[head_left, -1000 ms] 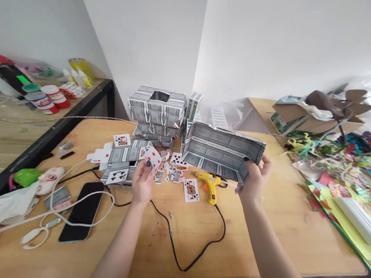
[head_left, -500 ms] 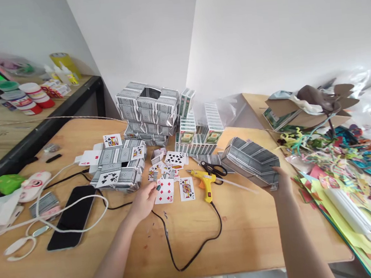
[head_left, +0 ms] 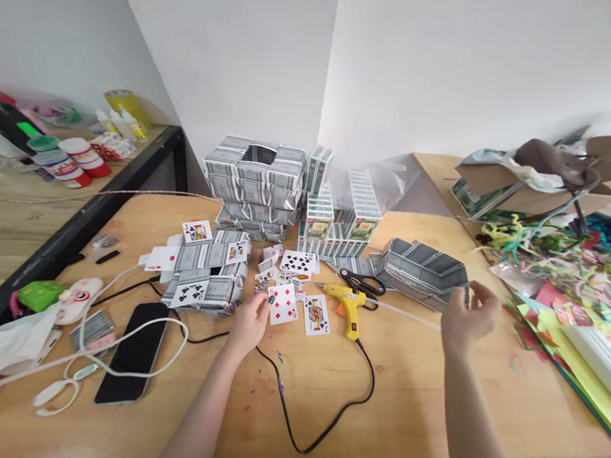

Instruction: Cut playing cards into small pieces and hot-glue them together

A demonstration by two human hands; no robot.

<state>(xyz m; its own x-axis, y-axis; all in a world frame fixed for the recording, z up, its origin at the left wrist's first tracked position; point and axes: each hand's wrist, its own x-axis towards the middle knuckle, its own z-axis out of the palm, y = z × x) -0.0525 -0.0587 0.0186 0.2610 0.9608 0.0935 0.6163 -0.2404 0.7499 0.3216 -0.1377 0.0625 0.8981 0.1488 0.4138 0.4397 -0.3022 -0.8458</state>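
Note:
My left hand [head_left: 250,323] pinches the left edge of a six of diamonds card [head_left: 283,304], between the small card pile and the jack of spades [head_left: 315,315]. My right hand [head_left: 470,314] is at the near right corner of a grey hexagonal piece made of cards [head_left: 422,269], fingers apart; the piece rests on the table. A yellow glue gun [head_left: 348,308] lies right of the jack, with black scissors [head_left: 363,284] behind it. Left of the pile sits a folded-card block [head_left: 201,268] with loose cards on it.
Behind stand a tall grey card structure [head_left: 257,179] and stacked green-and-white card boxes [head_left: 337,219]. A phone [head_left: 131,354] and white cable [head_left: 186,338] lie at left. The glue gun's black cord loops toward the front edge. Colourful scraps [head_left: 574,268] cover the right side.
My right hand has loosened from the grey piece, which now rests on the table. My left hand still holds the six of diamonds, slightly lifted. The view has shifted a little.

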